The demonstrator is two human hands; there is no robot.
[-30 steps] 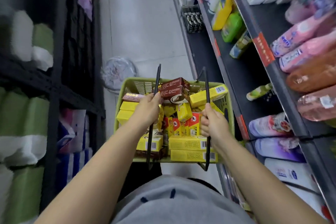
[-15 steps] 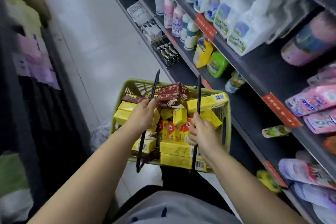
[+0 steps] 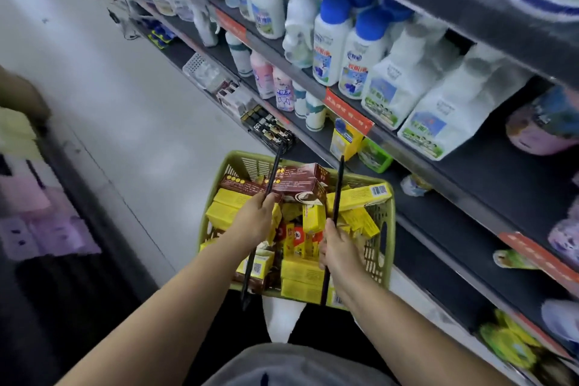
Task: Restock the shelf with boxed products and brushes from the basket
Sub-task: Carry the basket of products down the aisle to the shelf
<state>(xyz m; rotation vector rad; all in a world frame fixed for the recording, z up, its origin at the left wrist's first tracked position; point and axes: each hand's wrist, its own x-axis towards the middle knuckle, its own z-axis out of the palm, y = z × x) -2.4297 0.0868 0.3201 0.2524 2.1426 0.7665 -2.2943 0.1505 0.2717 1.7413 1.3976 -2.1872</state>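
Restock not started: green plastic mesh basket (image 3: 379, 241), full of yellow and brown cardboard boxes (image 3: 302, 270) (no brushes visible), hangs beside dark metal shelf (image 3: 454, 222). Left hand (image 3: 253, 220) and right hand (image 3: 340, 248) each clench a thin black handle (image 3: 337, 188).

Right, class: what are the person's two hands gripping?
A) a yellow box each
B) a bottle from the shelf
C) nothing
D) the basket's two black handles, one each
D: the left hand grips the left handle and the right hand the right handle of the green basket.
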